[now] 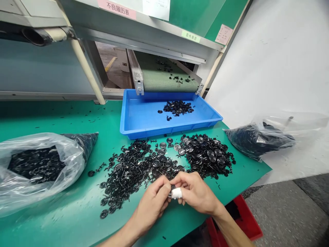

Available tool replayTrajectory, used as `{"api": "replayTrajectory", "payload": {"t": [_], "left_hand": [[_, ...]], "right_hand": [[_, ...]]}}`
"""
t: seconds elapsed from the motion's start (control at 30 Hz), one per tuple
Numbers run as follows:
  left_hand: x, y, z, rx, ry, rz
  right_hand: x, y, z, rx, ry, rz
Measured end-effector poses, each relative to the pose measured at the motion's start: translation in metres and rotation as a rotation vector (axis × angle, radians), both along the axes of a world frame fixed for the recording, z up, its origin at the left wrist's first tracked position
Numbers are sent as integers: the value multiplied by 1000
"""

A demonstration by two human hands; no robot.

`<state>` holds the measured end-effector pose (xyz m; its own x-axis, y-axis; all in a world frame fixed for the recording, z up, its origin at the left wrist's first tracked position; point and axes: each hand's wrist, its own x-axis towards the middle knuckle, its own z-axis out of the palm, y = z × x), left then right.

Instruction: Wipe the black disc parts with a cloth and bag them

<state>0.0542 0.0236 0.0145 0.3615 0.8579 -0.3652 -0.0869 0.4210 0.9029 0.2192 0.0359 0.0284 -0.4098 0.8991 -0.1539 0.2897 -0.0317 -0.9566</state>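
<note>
My left hand (153,202) and my right hand (197,192) meet at the near edge of the green table (77,212), fingertips pinched together on a small black plastic part (170,195) that is mostly hidden. A white wrap covers one right fingertip (177,193). Just beyond the hands lies a heap of black parts with sprue stems (128,171), and to its right a heap of round black discs (205,154).
A blue tray (144,123) with several black parts sits under a green conveyor belt (164,80). Clear bags of black parts lie at the left (38,164) and right (259,137). A red bin (244,219) stands below the table's edge.
</note>
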Motion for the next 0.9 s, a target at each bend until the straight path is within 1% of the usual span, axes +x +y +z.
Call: {"api": "replayTrajectory", "payload": {"t": [0.07,0.13,0.2,0.23,0.27,0.3,0.37,0.4,0.43,0.5,0.57,0.63,0.7,0.77,0.83,0.9], "left_hand": [[1,-1,0,19,14,12],[2,-1,-1,2,0,39],[2,-1,-4,-46,-57,77],[2,0,-6,-67,-97,99],[1,0,-7,-78,-137,113],[-1,1,-8,-83,-174,113],[-4,3,-9,-89,-236,96],[-5,4,-9,-105,-263,92],[-7,5,-9,-130,-291,98],[-10,8,-9,-194,-358,128],[-12,10,-9,-244,-428,151],[-14,12,-9,-275,-488,140],[-16,14,-9,-299,-514,144],[-16,14,-8,-317,-511,177],[-14,14,-7,-301,-482,201],[-11,12,-5,-259,-431,173]], "right_hand": [[-2,-1,-4,-66,41,-37],[-5,1,-9,-109,77,-84],[-7,8,-13,-91,69,-84],[-7,14,-13,-32,26,-80],[-8,22,-12,63,-42,-88],[-8,31,-11,181,-129,-96],[-11,52,-8,451,-326,-160],[-13,63,-7,524,-411,-158],[-16,72,-7,559,-495,-146],[-23,87,-9,555,-639,-97],[-30,94,-13,542,-726,-72],[-32,94,-14,553,-753,-73],[-28,90,-12,582,-749,-78],[-18,80,-6,628,-704,-63],[-6,67,3,670,-617,-15],[5,50,12,683,-533,62]]}}
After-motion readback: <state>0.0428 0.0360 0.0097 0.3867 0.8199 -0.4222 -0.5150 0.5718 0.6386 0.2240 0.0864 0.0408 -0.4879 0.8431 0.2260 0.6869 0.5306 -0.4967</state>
